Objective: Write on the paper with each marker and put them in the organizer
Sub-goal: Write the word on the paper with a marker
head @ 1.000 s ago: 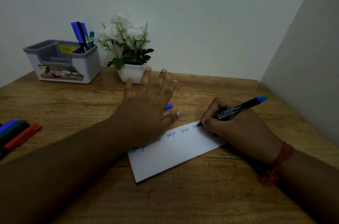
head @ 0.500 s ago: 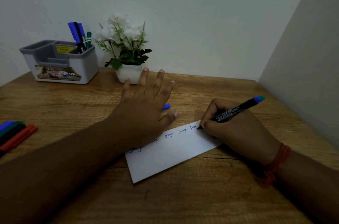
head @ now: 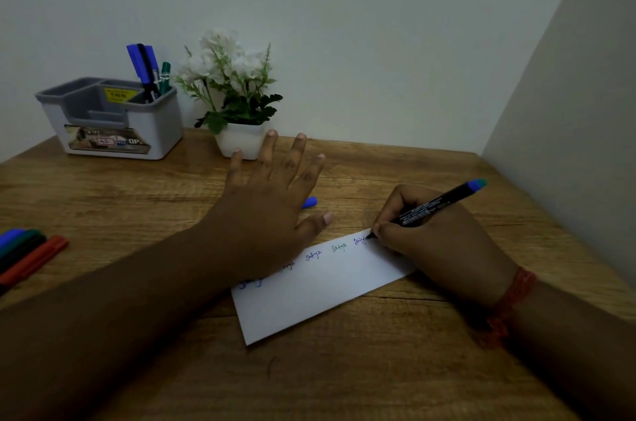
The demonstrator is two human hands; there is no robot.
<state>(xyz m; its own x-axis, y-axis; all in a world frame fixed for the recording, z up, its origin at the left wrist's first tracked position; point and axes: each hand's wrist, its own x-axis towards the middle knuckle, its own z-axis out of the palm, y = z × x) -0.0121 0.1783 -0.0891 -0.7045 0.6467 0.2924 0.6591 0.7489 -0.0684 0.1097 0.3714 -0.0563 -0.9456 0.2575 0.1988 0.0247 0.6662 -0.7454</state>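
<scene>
The marker (head: 437, 205) in play is a black-barreled one with a blue end, and its tip is down on the far right end of the paper (head: 320, 286), partway through another small scribbled word. The right hand (head: 437, 241) pinches it near the tip in a normal writing grip, fingers curled round the barrel, heel of the hand on the desk (head: 137, 186) just off the sheet's edge. The paper is a narrow white strip lying at a slant mid-desk, with a row of little words along its top edge in different inks.

The left hand (head: 272, 210) lies flat with fingers spread, palm pressing the strip's left part so it doesn't slide. A blue cap (head: 309, 202) peeks out just beyond that hand, probably this marker's.

So the step looks like the writing bit for this one marker, nearly done. Next up, as a guess: lift the tip, grab that cap, snap it on, then reach across to the organizer (head: 113, 117) at the back left, where a few markers (head: 148, 71) already stand in the right-hand compartment. It's well apart from the paper, with the flower pot (head: 241, 141) between, so the reach has to clear that.

More markers (head: 25, 255) wait at the left edge of the desk, so it's maybe halfway through.
</scene>
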